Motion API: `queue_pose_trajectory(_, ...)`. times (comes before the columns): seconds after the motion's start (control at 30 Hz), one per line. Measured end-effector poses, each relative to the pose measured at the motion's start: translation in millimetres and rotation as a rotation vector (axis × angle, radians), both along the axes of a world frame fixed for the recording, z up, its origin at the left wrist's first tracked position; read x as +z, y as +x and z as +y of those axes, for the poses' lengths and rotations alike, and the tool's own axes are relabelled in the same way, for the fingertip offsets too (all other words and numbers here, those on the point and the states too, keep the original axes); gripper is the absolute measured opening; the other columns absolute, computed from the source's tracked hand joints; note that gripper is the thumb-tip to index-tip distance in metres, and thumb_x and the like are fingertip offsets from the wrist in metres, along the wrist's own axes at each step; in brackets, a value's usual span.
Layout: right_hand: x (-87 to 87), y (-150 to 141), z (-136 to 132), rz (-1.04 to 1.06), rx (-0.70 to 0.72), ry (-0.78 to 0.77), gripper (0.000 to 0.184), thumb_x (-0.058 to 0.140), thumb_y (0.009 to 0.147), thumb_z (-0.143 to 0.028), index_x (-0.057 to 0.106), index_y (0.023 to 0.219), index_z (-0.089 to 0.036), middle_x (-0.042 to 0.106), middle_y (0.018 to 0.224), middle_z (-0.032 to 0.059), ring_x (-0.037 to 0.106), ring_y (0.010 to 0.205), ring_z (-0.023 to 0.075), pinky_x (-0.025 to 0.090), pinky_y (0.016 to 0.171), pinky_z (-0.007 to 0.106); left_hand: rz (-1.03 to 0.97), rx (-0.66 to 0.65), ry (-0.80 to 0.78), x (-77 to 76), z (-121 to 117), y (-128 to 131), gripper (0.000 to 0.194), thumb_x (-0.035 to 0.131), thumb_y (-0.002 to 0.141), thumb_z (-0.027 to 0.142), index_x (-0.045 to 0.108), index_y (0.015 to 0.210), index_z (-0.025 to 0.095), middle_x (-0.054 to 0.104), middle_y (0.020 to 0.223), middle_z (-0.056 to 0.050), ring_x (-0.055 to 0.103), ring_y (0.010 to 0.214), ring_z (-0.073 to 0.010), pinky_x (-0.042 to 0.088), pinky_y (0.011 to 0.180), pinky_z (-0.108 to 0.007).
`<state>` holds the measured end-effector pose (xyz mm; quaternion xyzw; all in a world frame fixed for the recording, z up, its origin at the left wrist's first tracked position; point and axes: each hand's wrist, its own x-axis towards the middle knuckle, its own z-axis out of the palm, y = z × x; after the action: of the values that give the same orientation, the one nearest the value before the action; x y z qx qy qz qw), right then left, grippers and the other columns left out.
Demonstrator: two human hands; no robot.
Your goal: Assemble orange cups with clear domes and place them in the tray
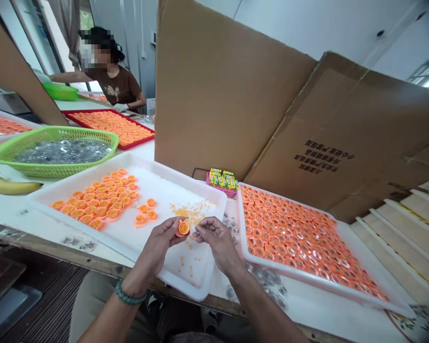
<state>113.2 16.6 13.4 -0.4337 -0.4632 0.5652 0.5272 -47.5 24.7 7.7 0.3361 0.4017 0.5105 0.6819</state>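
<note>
Over the front right part of a white tray [157, 169], my left hand [160, 239] pinches a small orange round cup [183, 228] with a yellowish inside facing up. Close beside it, the fingertips of my right hand [219, 242] are closed on a small shiny clear piece [197, 234], partly hidden by the fingers. More orange cups [102, 200] fill the tray's left part, with a small group [146, 212] apart in the middle. Loose yellow-orange bits [188, 212] are scattered on the tray beneath and behind my hands.
A tray of orange pieces with shiny tops [289, 238] stands right. Clear pieces [268, 281] lie between the trays. A green basket [53, 166], banana [12, 185] and red tray [148, 138] are left. Cardboard [229, 95] walls the back; a co-worker [123, 85] sits beyond.
</note>
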Motion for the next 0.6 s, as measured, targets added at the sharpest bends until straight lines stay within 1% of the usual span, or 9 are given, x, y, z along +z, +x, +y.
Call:
queue_pose_trajectory(0.07,-1.5,-4.7,2.6,0.050,0.021,-0.019,0.030,0.069,0.071,-0.031,0.061,0.099,-0.022,0.058,0.079,-0.0013,0.062,0.073,0.0141,0.050,0.067,0.028,0.004,0.016,-0.004,-0.9,0.0,-0.2,0.035,0.069,0.070,0.040,0.069,0.094,0.016,0.068,0.089,-0.008,0.063,0.085,-0.0210,0.050,0.084,-0.037)
queue_pose_trajectory(0.13,-3.3,-7.9,4.7,0.055,0.029,-0.010,0.034,0.069,0.071,-0.031,0.062,0.104,-0.023,0.059,0.081,-0.0008,0.060,0.077,0.0143,0.049,0.072,0.030,-0.003,0.033,-0.003,-1.2,-0.3,-0.4,0.035,0.068,0.070,0.041,0.068,0.095,0.016,0.068,0.088,-0.007,0.063,0.085,-0.0206,0.049,0.084,-0.036)
queue_pose_trajectory(0.2,-5.1,-9.7,6.6,0.025,0.004,0.020,0.027,0.068,0.072,-0.029,0.067,0.098,-0.022,0.061,0.084,0.0009,0.057,0.081,0.0141,0.046,0.077,0.029,-0.019,0.041,0.005,-1.2,-0.7,-0.8,0.033,0.067,0.071,0.041,0.068,0.094,0.017,0.068,0.088,-0.007,0.063,0.085,-0.0201,0.049,0.085,-0.036)
queue_pose_trajectory(0.23,-5.9,-10.2,7.5,0.014,-0.015,0.034,0.022,0.068,0.072,-0.027,0.068,0.093,-0.021,0.062,0.084,0.0013,0.055,0.080,0.0136,0.045,0.077,0.028,-0.023,0.045,0.008,-1.0,-0.8,-0.8,0.033,0.067,0.071,0.040,0.068,0.094,0.017,0.068,0.088,-0.007,0.062,0.086,-0.0199,0.049,0.085,-0.035)
queue_pose_trajectory(0.3,-7.2,-11.0,9.3,0.028,-0.045,0.047,0.019,0.067,0.071,-0.026,0.068,0.090,-0.021,0.061,0.080,0.0006,0.052,0.073,0.0119,0.045,0.071,0.026,-0.024,0.055,0.008,-0.7,-0.8,-0.7,0.032,0.068,0.071,0.040,0.068,0.093,0.017,0.068,0.088,-0.006,0.063,0.085,-0.0195,0.049,0.085,-0.034)
queue_pose_trajectory(0.4,-8.2,-12.8,11.6,0.075,-0.019,0.054,0.024,0.066,0.072,-0.026,0.065,0.095,-0.021,0.054,0.071,-0.0015,0.049,0.064,0.0101,0.044,0.063,0.024,-0.010,0.076,0.002,0.1,-0.7,-0.2,0.032,0.070,0.068,0.041,0.069,0.091,0.018,0.068,0.087,-0.005,0.063,0.082,-0.0186,0.050,0.084,-0.034)
queue_pose_trajectory(0.5,-7.8,-15.9,12.5,0.070,0.018,0.042,0.024,0.066,0.072,-0.026,0.061,0.095,-0.020,0.053,0.073,-0.0017,0.053,0.066,0.0106,0.048,0.066,0.026,-0.008,0.077,0.010,0.6,-1.0,0.1,0.032,0.069,0.069,0.041,0.068,0.090,0.018,0.068,0.087,-0.005,0.062,0.081,-0.0180,0.050,0.083,-0.034)
queue_pose_trajectory(0.6,-5.9,-18.8,11.7,0.047,0.018,0.011,0.022,0.067,0.071,-0.025,0.059,0.091,-0.021,0.054,0.077,-0.0019,0.057,0.069,0.0110,0.050,0.067,0.027,-0.011,0.069,0.028,0.3,-1.3,-0.1,0.031,0.067,0.071,0.041,0.068,0.091,0.017,0.067,0.088,-0.006,0.062,0.081,-0.0181,0.050,0.083,-0.034)
